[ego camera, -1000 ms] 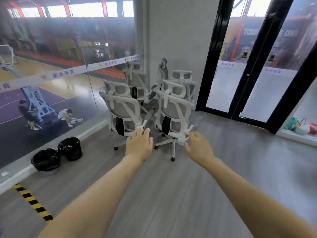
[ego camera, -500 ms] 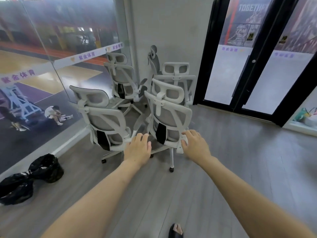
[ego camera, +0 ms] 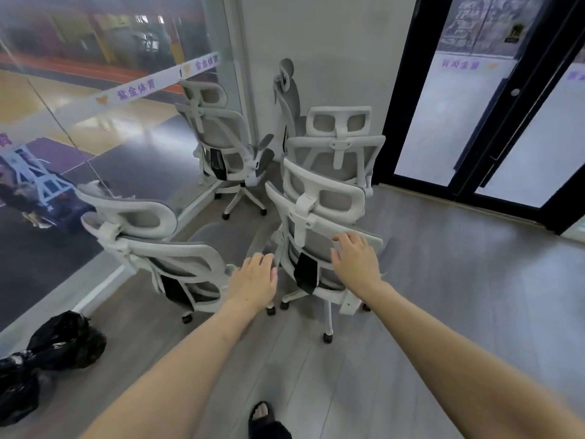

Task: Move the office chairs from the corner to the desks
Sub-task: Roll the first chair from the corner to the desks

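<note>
Several white-framed office chairs with grey mesh backs stand bunched in the corner. The near right chair (ego camera: 319,213) has its back to me, and my right hand (ego camera: 356,264) lies on that backrest with fingers spread. The near left chair (ego camera: 142,245) leans towards the glass. My left hand (ego camera: 254,277) is stretched out flat in the gap between these two chairs, at the right end of the left chair's back frame; contact is unclear. Behind them stand a far left chair (ego camera: 218,134), a far right chair (ego camera: 337,144) and one more (ego camera: 286,87) against the wall.
A glass wall (ego camera: 95,128) runs along the left, with black bin bags (ego camera: 63,340) at its foot. Black-framed glass doors (ego camera: 493,128) close the right side. Grey plank floor (ego camera: 459,296) spreads to the right. My sandalled foot (ego camera: 262,416) shows at the bottom.
I have stepped closer to the chairs, which now fill more of the view. My right hand has risen from the chair's lower frame onto its backrest; my left hand has reached forward between the two near chairs.
</note>
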Tool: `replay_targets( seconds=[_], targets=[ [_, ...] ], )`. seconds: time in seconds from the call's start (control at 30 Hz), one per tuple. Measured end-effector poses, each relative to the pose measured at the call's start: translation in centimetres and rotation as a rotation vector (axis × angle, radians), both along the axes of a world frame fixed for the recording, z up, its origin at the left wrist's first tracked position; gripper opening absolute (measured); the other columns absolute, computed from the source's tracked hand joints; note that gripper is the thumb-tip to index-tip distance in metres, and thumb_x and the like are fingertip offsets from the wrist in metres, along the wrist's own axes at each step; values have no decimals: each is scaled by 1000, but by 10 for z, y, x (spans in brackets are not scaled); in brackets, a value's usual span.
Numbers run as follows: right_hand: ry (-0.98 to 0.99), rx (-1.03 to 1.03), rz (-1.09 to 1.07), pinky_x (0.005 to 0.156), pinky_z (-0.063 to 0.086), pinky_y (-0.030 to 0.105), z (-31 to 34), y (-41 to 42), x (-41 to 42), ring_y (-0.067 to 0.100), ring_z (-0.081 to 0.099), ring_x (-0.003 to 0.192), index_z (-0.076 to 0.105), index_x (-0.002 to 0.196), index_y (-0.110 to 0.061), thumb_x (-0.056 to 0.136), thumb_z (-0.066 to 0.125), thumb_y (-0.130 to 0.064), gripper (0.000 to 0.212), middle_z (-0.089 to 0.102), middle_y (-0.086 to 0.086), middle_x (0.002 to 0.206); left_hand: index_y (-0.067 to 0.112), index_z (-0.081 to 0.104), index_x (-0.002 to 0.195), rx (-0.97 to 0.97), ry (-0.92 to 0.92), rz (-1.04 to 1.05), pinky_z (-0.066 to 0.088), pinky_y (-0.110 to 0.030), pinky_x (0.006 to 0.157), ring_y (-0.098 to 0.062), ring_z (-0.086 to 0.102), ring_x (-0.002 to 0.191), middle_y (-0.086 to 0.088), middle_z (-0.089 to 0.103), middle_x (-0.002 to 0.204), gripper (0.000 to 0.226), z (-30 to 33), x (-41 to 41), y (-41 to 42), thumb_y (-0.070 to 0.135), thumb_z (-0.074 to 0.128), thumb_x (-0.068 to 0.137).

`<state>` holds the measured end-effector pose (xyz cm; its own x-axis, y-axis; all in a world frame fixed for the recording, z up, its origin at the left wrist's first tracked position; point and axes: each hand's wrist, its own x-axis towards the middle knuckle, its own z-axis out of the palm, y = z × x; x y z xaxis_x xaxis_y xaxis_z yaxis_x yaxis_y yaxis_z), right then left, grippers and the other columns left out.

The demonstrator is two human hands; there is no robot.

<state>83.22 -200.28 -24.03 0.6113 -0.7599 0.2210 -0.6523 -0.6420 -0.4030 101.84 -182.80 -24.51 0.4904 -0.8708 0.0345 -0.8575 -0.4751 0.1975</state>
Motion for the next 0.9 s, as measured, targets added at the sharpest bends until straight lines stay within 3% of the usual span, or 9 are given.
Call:
replay_targets(
  seconds=[0.23,0.53,0.67,0.9],
  targets=[
    [87,15,-193,104,45,48,-39,-68,69,33,49,126,57,134,-17,97,59,-29,39,57,11,133,20,48,137,48,78,-133,45,-47,97,-27,49,125,-2,52,139,37,-19,94,-103,37,33,108],
    [253,7,-363,92,48,44,-83,-99,102,31,51,111,54,118,-20,90,66,-22,30,54,6,119,19,42,145,118,101,-356,44,-46,99,-29,44,131,-5,44,147,42,-23,165,-190,29,38,105],
    [254,-40,-399,98,46,45,-95,-106,101,30,54,114,56,121,-20,86,71,-21,38,59,5,120,18,37,147,149,86,-422,44,-47,100,-30,40,136,-5,37,151,45,-30,182,-216,29,40,104],
    [217,-97,-416,101,45,55,-104,-121,97,33,52,99,58,118,-20,86,74,-12,36,55,8,104,18,22,161,248,28,-487,30,-48,119,-29,15,154,-10,15,168,59,-39,194,-249,29,39,106]
  ],
)
